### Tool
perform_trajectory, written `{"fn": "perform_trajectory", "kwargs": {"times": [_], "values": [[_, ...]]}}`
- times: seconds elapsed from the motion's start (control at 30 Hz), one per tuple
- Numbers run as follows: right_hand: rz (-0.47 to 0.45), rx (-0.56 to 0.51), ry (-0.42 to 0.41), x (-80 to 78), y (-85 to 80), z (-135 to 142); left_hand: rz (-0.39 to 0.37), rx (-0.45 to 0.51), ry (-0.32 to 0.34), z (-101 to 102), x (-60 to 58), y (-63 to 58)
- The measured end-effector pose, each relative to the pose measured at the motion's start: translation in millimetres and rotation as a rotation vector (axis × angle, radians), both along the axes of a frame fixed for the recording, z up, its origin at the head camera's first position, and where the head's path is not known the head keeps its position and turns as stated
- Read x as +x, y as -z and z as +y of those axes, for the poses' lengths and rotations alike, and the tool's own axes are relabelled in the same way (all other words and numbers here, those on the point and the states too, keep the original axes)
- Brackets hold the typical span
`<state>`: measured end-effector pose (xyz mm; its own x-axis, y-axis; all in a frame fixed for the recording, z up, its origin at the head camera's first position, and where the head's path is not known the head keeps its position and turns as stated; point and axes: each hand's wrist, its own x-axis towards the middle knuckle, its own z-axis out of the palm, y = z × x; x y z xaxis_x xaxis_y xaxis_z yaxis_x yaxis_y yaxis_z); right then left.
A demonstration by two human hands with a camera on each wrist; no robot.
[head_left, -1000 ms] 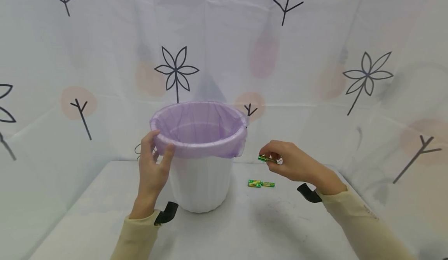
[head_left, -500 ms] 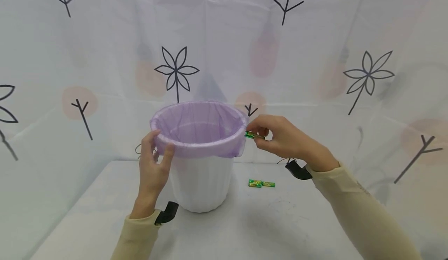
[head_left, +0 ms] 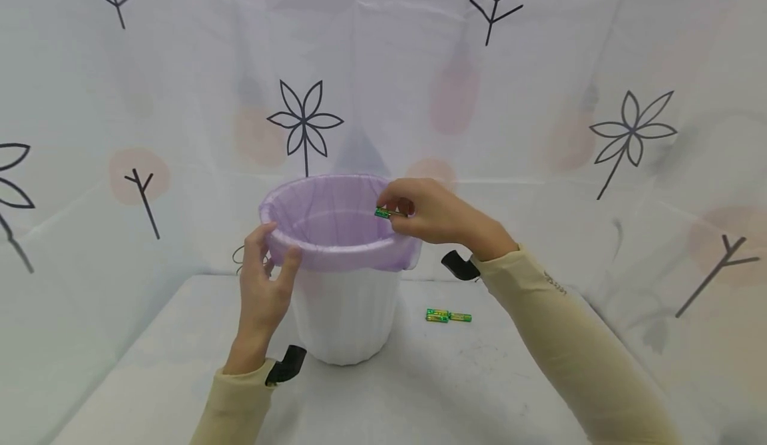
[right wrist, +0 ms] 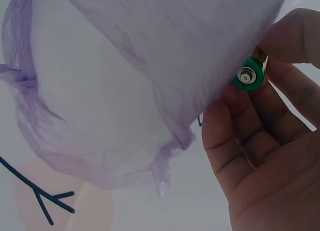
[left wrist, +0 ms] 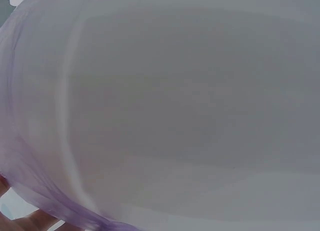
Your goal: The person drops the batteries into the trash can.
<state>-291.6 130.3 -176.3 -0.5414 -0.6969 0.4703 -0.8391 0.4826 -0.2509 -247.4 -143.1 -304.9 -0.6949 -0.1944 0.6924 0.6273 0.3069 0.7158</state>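
Note:
A white trash can (head_left: 344, 318) stands upright, lined with a purple bag (head_left: 353, 258) folded over its rim. At the left of that rim, my left hand (head_left: 263, 298) holds on, thumb on the near side and fingers round the left side. My right hand (head_left: 434, 212) pinches a small green and gold battery (head_left: 382, 212) over the right part of the opening. In the right wrist view the flat end of the battery (right wrist: 246, 77) shows between thumb and fingers, close to the bag. Fingers of my left hand (left wrist: 32, 221) show at the bag's edge in the left wrist view.
Several more green and gold batteries (head_left: 437, 315) lie together on the white table (head_left: 467, 385), right of the can. Behind stands a pale backdrop (head_left: 539, 65) with plant drawings. A thin cord (head_left: 238, 255) shows left of the can.
My right hand has risen and moved left with the battery, from beside the can to over its opening. My left hand and the can have stayed in place.

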Motion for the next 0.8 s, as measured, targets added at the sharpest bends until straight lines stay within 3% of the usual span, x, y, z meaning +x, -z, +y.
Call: {"fn": "perform_trajectory", "kwargs": {"times": [0.3, 0.8], "values": [[-0.12, 0.061, 0.058, -21.3, -3.0, -27, 0.011, -0.007, -0.011, 0, 0.6, -1.9], [-0.194, 0.123, 0.116, -45.7, 6.2, -48, 0.004, -0.004, -0.001, 1, 0.8, 0.4]]}}
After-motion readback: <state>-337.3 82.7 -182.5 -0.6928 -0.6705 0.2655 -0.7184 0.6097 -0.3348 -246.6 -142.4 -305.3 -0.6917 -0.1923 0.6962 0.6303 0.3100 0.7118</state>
